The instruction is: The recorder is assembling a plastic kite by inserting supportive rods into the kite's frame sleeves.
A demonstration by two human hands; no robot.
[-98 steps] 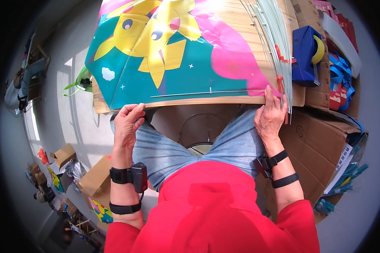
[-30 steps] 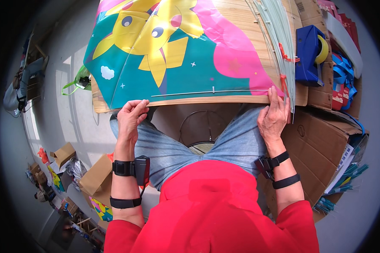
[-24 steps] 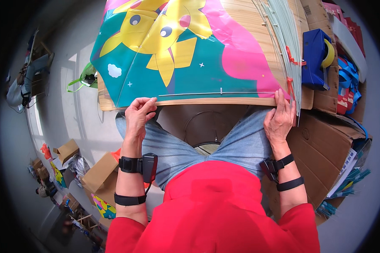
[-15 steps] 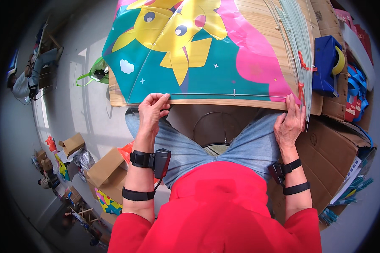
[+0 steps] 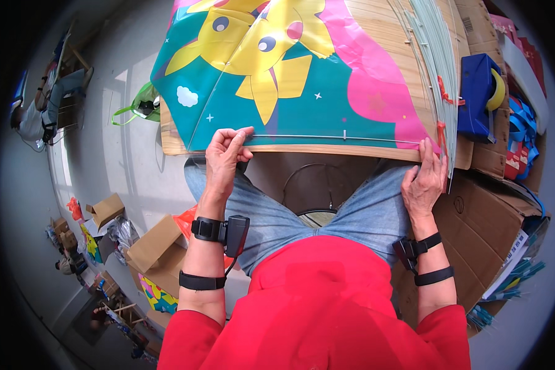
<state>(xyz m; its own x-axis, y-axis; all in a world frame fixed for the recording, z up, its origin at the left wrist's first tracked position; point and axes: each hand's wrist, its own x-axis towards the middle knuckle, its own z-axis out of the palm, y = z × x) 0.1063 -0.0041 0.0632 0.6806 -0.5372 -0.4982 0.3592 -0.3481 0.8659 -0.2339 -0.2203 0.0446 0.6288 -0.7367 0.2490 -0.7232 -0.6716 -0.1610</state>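
Observation:
A kite sail (image 5: 333, 111), green and pink with a yellow cartoon figure, lies on the wooden table. Along its near edge runs a thin pale rod (image 5: 302, 135) with a small light band partway along it. My left hand (image 5: 225, 154) is closed in a pinch at the rod's left end, thumb against index finger. At the other end, my right hand (image 5: 424, 182) rests over the table edge. Its fingers are stretched out, the tips pressing on the rod's end and the sail's pink corner, with the thumb apart.
A bundle of thin pale rods (image 5: 435, 68), bound with red ties, lies on the table's right side. Beside it stands a blue tape dispenser (image 5: 475, 98) with yellow tape. Cardboard boxes (image 5: 468, 222) flank me. Another person (image 5: 34, 123) sits far left.
My left hand has shifted slightly up and to the right with the rod's left end. My right hand stays in nearly the same place.

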